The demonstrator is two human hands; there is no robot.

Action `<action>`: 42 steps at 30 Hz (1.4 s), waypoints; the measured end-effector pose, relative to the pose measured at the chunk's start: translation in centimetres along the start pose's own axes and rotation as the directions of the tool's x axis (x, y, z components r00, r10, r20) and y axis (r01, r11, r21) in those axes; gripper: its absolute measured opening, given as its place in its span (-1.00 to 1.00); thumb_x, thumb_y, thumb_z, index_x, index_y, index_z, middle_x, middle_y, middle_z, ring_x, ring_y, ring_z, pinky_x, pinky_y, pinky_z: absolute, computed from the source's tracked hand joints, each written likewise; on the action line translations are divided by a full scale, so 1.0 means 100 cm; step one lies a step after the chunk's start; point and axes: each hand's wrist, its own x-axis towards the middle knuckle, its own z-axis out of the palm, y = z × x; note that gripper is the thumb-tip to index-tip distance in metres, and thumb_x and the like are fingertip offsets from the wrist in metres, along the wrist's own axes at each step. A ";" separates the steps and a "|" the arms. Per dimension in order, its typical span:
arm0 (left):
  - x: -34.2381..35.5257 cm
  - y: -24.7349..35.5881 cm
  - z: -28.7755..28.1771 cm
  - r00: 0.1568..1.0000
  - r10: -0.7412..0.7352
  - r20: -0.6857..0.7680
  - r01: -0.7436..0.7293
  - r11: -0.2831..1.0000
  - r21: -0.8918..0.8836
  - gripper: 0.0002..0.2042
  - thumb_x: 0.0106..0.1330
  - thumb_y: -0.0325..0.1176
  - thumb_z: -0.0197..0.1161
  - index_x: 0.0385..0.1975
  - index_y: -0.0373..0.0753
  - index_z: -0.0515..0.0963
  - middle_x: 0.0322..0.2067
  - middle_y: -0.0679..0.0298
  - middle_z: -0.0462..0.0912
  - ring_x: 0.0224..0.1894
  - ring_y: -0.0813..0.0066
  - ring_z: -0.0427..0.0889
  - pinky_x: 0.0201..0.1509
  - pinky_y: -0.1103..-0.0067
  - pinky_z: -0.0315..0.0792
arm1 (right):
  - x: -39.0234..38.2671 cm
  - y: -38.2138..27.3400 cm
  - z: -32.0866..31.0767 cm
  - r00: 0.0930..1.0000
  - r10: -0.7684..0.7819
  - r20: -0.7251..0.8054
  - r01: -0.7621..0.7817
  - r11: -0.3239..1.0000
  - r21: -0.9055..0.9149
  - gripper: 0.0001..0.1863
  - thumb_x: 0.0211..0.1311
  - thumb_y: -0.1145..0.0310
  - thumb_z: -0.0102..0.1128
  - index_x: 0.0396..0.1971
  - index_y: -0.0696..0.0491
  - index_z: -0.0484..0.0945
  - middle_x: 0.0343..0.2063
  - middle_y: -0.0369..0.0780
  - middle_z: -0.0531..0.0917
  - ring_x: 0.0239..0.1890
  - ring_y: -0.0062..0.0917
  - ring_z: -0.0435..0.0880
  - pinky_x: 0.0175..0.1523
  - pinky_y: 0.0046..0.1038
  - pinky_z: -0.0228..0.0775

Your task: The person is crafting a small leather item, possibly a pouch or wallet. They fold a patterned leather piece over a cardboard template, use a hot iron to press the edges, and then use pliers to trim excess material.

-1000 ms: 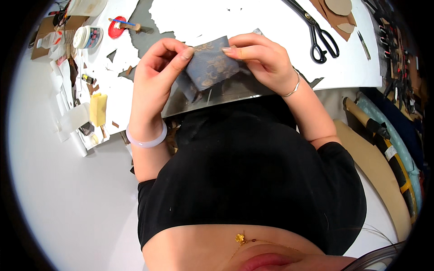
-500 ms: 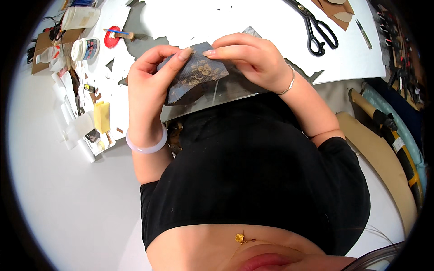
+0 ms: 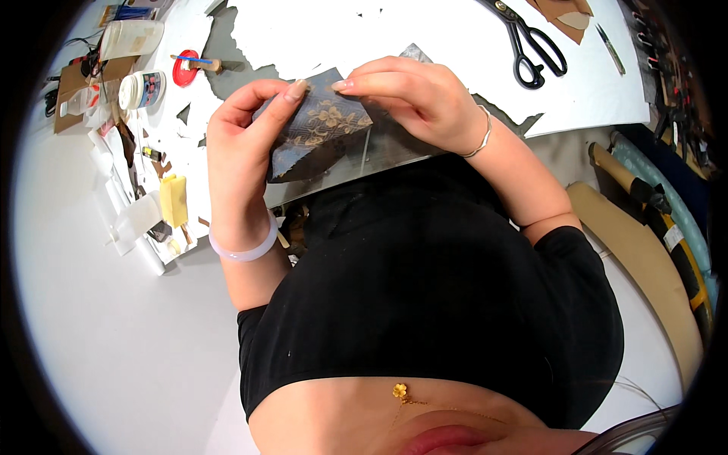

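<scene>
A thin, dark grey-blue piece with a gold flower pattern (image 3: 330, 120) is held up over the table's near edge. On its left side my left hand (image 3: 246, 125) grips it, thumb on top and the other fingers curled behind. At its upper right corner my right hand (image 3: 421, 95) pinches it between thumb and fingertips. The lower left edge looks ragged and folds under. Beneath the piece lies a dark glossy slab (image 3: 390, 148), partly hidden by my hands. A small grey scrap (image 3: 415, 52) shows just past my right hand.
Black-handled scissors (image 3: 527, 49) and a thin pen-like tool (image 3: 610, 49) lie at the far right. Over on the left stand a white jar (image 3: 142, 89) and a red lid (image 3: 185, 68) with a brush. A yellow block (image 3: 174, 200) sits nearer. Rolled material (image 3: 652, 197) leans at right.
Both hands have shifted slightly left with the patterned piece, the left one more. The piece is a little flatter toward view, and its grip stays the same.
</scene>
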 end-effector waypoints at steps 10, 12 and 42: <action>0.002 0.004 0.000 0.999 -0.035 -0.019 0.035 0.999 0.004 -0.86 0.39 -0.41 0.45 -0.22 -0.36 0.72 -0.34 0.31 0.77 -0.34 0.69 0.67 -0.23 0.73 0.51 | 0.002 -0.001 -0.004 0.999 -0.034 0.033 0.036 0.999 -0.035 -0.59 0.28 0.71 0.22 0.09 0.03 0.64 -0.08 -0.16 0.78 -0.13 -0.30 0.81 -0.08 -0.44 0.70; 0.003 0.004 0.000 0.999 -0.041 -0.023 0.041 0.999 0.002 -0.86 0.39 -0.40 0.45 -0.22 -0.36 0.72 -0.35 0.31 0.77 -0.34 0.69 0.67 -0.23 0.73 0.51 | 0.002 -0.001 -0.004 0.999 -0.033 0.038 0.035 0.999 -0.041 -0.58 0.27 0.72 0.22 0.08 0.03 0.65 -0.08 -0.16 0.78 -0.13 -0.31 0.81 -0.09 -0.44 0.70; -0.011 -0.017 0.017 0.710 0.684 0.167 -0.616 0.488 0.618 -0.71 0.04 -0.48 0.63 -0.20 -0.19 0.78 -0.20 0.31 0.78 -0.17 0.35 0.69 -0.01 0.51 0.49 | 0.004 -0.004 -0.002 0.999 -0.002 0.045 0.004 1.000 -0.027 -0.59 0.25 0.72 0.25 0.07 0.07 0.68 -0.03 -0.17 0.76 -0.11 -0.32 0.81 -0.04 -0.46 0.70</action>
